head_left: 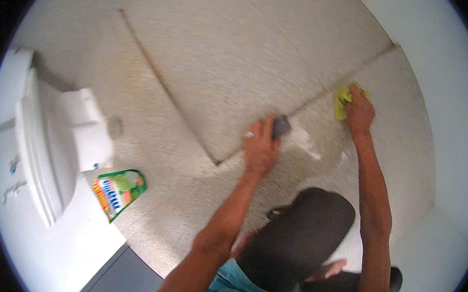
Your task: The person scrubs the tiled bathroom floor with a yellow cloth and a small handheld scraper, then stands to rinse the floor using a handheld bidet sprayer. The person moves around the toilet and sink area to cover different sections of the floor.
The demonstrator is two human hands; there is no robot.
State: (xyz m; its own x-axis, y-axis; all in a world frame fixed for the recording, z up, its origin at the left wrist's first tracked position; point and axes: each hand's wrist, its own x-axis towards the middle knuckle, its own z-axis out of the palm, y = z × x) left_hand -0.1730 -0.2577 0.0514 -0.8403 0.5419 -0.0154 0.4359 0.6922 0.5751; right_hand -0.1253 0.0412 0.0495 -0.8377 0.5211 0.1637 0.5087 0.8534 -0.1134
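On the speckled floor (227,54), my left hand (261,147) grips a small dark grey block (281,126), perhaps a scrubbing sponge, close to a dark joint line. A ring shows on one of its fingers. Farther right, my right hand (360,116) presses a crumpled yellow-green cloth (343,101) against the floor just below the same line. Between the two hands lies a wet, shiny patch (305,143) with whitish streaks.
To the left, a white washbasin (46,143) with a tap juts from the wall. A green and white refill pouch (121,191) lies on the floor below it. My bent knee (305,228) in dark trousers is near the middle; a pale wall (456,146) rises at right.
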